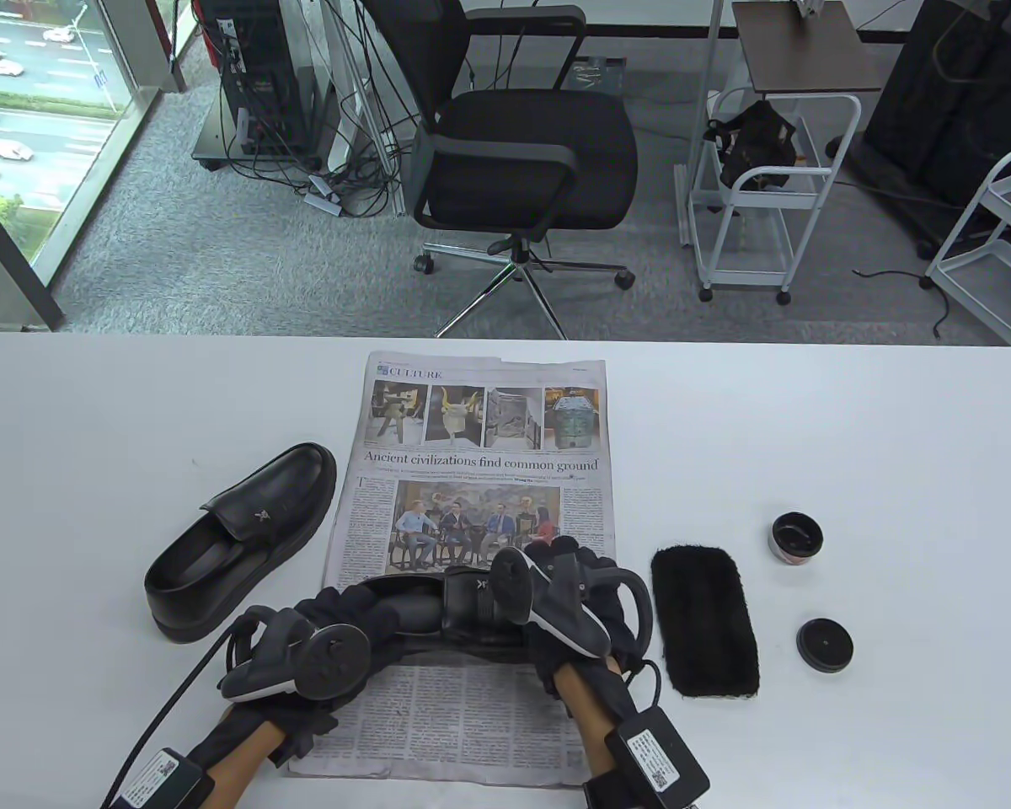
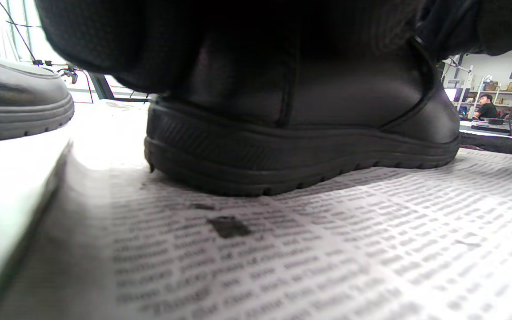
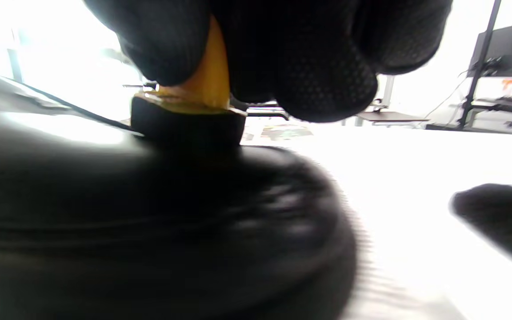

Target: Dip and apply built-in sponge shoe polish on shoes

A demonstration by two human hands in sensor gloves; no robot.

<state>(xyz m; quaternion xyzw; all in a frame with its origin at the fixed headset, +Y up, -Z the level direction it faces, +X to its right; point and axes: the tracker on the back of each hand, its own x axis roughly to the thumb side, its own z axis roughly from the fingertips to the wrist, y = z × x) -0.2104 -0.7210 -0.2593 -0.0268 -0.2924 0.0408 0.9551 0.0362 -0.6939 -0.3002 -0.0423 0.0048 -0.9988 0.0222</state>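
We log: shoe (image 1: pixel 438 611) lies on newspaper (image 1: pixel 472 506), long axis running left hand to right hand | left hand (image 1: pixel 337 628) curls round its heel end | right hand (image 3: pixel 282 49) pinches sponge applicator (image 3: pixel 189 122) down on the toe end; nearer the open polish tin (image 1: pixel 797 538) | second shoe (image 1: pixel 244 539) beyond left hand.

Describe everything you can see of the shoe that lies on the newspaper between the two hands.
The shoe on the newspaper is a black slip-on loafer of smooth, slightly shiny leather-like material, with a small emblem on its tongue and a thick, ridged black rubber sole. It lies crosswise on the lower part of the newspaper, sole down, heel to the left. The left hand grips its heel end. The right hand presses a yellow-handled black sponge applicator onto its toe.
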